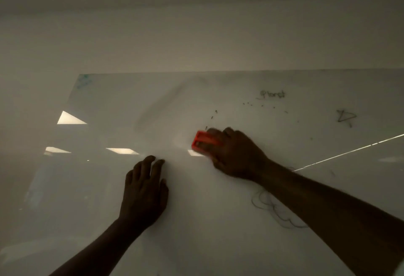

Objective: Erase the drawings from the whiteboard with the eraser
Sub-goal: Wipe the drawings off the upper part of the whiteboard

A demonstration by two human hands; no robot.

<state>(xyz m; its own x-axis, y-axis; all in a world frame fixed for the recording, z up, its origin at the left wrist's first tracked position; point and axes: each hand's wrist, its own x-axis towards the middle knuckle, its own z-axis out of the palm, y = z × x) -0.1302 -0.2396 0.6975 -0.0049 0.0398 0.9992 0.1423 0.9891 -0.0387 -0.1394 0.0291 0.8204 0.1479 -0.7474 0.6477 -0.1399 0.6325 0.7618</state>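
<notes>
— Whiteboard (218, 221) on the wall: bare to the left, top edge well above both hands?

— Yes. Right hand (236, 155) clenched around the orange eraser (203, 141), pressed mid-board; left hand (144, 192) flat, fingers spread. Star sketch (346, 117) remains far right.

Both forearms are bare to the frame edge, with no sleeves, watch or rings visible. The left hand (144, 192) and right hand (237, 155) wear no gloves.
</notes>
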